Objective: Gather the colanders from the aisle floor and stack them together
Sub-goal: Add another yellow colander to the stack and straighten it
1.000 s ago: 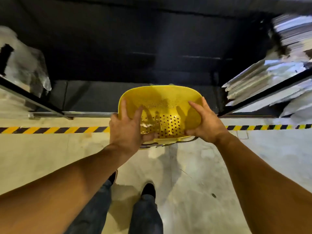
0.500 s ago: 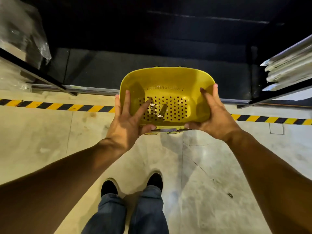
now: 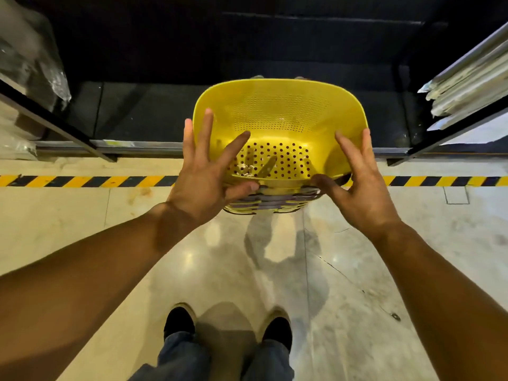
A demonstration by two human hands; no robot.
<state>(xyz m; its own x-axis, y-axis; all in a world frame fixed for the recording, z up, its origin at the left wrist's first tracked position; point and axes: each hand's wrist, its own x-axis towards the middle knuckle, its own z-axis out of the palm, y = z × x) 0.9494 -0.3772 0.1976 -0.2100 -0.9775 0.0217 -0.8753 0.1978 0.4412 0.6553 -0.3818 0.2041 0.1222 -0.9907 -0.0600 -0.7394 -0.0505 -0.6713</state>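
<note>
Yellow colander stack (image 3: 280,125) held up over the aisle floor (image 3: 275,270), just beyond the hazard stripe (image 3: 82,181) & partly overlapping it. Open mouth tilted back toward the wearer, base pointing away toward the dark lower shelf bay (image 3: 154,111) past the stripe. Long axis runs left-right, parallel to the stripe.

Look: bright yellow plastic, rounded-rectangle rim, fine small holes across the far wall, bigger dark round holes in the bottom panel. Under the near rim several more nested rims show, yellow w/ greyish edges; can't tell how many. No brand, label or readable writing seen.

Left hand (image 3: 209,174) on the stack's left side: thumb pressed to the near rim, index finger lying inside the bowl, other fingers spread up along the outer wall. Right hand (image 3: 357,182) on the right side: thumb on the near rim, fingers splayed up the outside. Both grip w/ spread fingers, not curled.

Wearer's side of the stripe: shoes (image 3: 228,325), jeans. Right of the stripe's far end, shelf w/ flat wrapped packs (image 3: 467,78).
</note>
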